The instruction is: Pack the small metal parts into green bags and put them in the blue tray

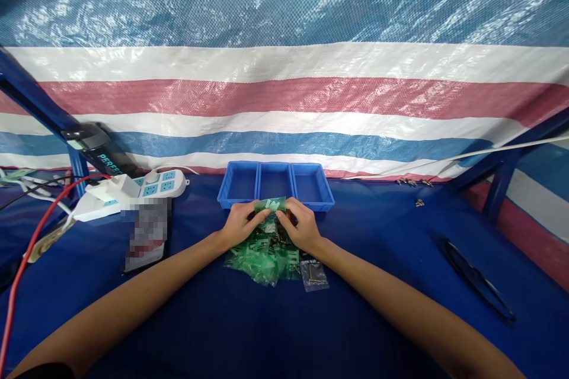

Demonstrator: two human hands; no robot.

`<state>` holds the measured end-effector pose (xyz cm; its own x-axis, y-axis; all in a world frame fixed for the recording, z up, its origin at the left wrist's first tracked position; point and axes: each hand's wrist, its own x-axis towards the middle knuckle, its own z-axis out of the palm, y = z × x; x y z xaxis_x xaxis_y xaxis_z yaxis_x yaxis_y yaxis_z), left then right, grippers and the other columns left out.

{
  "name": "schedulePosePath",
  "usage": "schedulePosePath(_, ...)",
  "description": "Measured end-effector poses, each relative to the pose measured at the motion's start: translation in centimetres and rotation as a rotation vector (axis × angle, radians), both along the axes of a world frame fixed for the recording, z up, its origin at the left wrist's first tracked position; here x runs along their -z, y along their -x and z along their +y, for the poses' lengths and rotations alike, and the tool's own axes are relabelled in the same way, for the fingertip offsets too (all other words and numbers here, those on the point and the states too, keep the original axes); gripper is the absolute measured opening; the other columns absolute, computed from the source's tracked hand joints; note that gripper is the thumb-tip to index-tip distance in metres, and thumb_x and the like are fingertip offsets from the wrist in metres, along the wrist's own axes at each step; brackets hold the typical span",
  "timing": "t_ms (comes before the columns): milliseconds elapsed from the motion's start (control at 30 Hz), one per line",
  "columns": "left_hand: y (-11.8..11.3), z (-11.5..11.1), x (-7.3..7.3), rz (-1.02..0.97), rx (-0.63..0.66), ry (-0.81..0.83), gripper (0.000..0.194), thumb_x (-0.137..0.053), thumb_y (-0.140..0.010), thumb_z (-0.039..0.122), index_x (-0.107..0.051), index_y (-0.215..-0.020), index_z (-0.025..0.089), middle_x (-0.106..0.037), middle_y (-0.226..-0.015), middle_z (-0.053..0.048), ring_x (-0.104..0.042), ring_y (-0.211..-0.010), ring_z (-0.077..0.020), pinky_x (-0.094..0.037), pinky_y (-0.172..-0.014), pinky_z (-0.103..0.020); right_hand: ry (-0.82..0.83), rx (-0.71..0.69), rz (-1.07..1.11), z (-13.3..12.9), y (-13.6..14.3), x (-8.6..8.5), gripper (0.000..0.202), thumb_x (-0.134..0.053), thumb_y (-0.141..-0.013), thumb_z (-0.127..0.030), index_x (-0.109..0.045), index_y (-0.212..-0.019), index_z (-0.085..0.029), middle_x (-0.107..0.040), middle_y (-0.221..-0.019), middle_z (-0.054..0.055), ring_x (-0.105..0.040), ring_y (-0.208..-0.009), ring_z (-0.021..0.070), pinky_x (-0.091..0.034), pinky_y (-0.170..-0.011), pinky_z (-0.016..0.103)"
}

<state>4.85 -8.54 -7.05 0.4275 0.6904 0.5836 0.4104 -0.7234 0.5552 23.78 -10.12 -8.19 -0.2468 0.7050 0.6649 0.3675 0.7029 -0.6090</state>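
Observation:
Between my two hands is a small green plastic bag (270, 205) with pale pieces inside. My left hand (240, 224) pinches its left end and my right hand (304, 226) its right end, thumbs toward each other. Just below them lies a heap of green plastic bags (260, 260) holding small parts; my hands cover its upper part. A clear bag with brass-coloured pieces (313, 275) rests at the heap's right edge. Directly behind my hands stand three joined blue bins, the left bin (240, 182), the middle bin (275, 180) and the right bin (310, 182).
To the left are a power strip (162, 185), a phone-like dark object (149, 237), a black bottle (104, 151) and a red cable (33, 237). Dark glasses (478, 278) and small brass pieces (419, 203) lie right. A striped tarp (284, 98) hangs behind the blue table (284, 331).

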Motion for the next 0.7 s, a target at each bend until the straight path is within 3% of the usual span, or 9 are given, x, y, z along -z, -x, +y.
schedulePosePath(167, 0.05, -0.07, 0.03, -0.009, -0.018, 0.043, 0.020, -0.051, -0.090, 0.032, -0.060, -0.085, 0.016, -0.063, -0.062, 0.001, -0.056, -0.052, -0.0100, -0.039, -0.050, -0.019, -0.002, 0.013, 0.043, 0.08, -0.08, 0.07, 0.016, -0.048, -0.092, -0.024, -0.048, -0.077, -0.019, -0.040, -0.063, -0.002, -0.041, -0.054, 0.0122, -0.034, -0.053, 0.026)
schedulePosePath(700, -0.02, -0.01, 0.05, -0.006, 0.011, 0.057, 0.020, -0.051, -0.090, 0.028, -0.059, -0.077, 0.016, -0.061, -0.059, 0.002, -0.055, -0.051, -0.0089, -0.039, -0.052, -0.019, 0.068, -0.044, -0.004, 0.31, 0.02, 0.41, 0.018, -0.049, -0.092, -0.028, -0.047, -0.076, -0.019, -0.045, -0.070, 0.000, -0.042, -0.055, 0.0112, -0.035, -0.053, 0.026)
